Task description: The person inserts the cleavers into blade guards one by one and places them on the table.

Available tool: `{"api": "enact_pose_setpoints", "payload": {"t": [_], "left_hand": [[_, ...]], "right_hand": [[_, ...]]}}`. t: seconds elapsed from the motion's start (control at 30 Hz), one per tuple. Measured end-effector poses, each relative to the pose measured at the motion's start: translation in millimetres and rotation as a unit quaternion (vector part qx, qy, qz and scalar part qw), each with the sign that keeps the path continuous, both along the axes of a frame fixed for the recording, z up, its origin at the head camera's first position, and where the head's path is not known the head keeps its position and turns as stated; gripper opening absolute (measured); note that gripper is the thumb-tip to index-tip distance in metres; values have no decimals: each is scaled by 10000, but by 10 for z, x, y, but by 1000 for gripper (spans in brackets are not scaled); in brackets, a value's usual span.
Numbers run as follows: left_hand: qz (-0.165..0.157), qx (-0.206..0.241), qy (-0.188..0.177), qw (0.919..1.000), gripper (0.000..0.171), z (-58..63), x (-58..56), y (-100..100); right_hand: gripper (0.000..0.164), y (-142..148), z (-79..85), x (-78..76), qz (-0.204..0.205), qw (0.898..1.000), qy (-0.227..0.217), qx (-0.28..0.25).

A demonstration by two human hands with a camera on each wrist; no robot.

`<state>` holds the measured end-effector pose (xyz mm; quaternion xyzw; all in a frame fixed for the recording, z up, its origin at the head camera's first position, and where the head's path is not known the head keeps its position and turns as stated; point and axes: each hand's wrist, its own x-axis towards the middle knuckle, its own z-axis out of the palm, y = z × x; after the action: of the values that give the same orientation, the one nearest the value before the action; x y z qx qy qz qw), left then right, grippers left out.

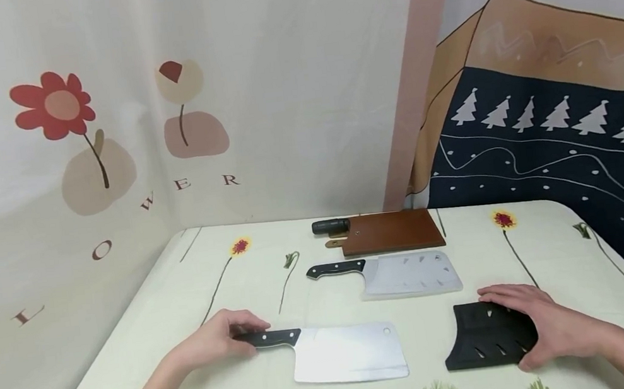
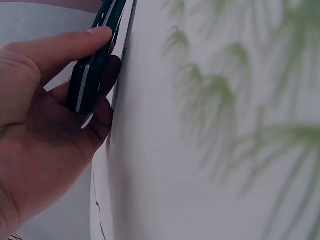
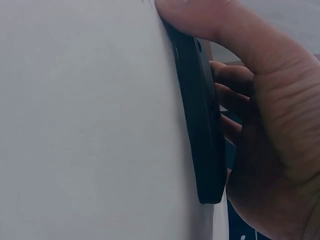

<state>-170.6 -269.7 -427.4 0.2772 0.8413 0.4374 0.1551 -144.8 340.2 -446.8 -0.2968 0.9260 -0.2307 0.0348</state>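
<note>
In the head view a cleaver (image 1: pixel 348 354) lies on the table, its bare blade pointing right. My left hand (image 1: pixel 221 338) holds the end of its black handle (image 2: pixel 86 82); in the left wrist view the thumb rests on top and the fingers curl beneath. To the right lies a black blade sheath (image 1: pixel 489 335) with slits in it, apart from the cleaver. My right hand (image 1: pixel 560 327) spans its right end, thumb at the near edge and fingers at the far edge. The right wrist view shows the sheath (image 3: pixel 200 125) side-on, close to the tabletop.
Behind them lies another cleaver (image 1: pixel 337 268) in a translucent white sheath (image 1: pixel 412 274). Farther back is a brown sheath (image 1: pixel 393 231) with a black handle (image 1: pixel 330 226) sticking out left. A flower-print cloth covers the table (image 1: pixel 150 338); printed curtains (image 1: pixel 279 96) hang behind it.
</note>
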Motion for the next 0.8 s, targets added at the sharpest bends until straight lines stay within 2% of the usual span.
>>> {"api": "enact_pose_setpoints", "payload": {"t": [0.17,0.43,0.67,0.8], "left_hand": [[-191,175,-133,9996,38,6,-7,-2],[-229,177,-4,9996,37,-19,-42,31],[-211,442,-155,9987,38,-38,-35,53],[-103,623,-292,9976,39,-8,-4,37]], "right_hand": [[104,-23,30,21,-243,9994,213,92],[101,-56,86,13,-404,9984,357,184],[101,-79,131,12,-500,9986,47,187],[102,-89,149,-8,-484,9987,140,125]]}}
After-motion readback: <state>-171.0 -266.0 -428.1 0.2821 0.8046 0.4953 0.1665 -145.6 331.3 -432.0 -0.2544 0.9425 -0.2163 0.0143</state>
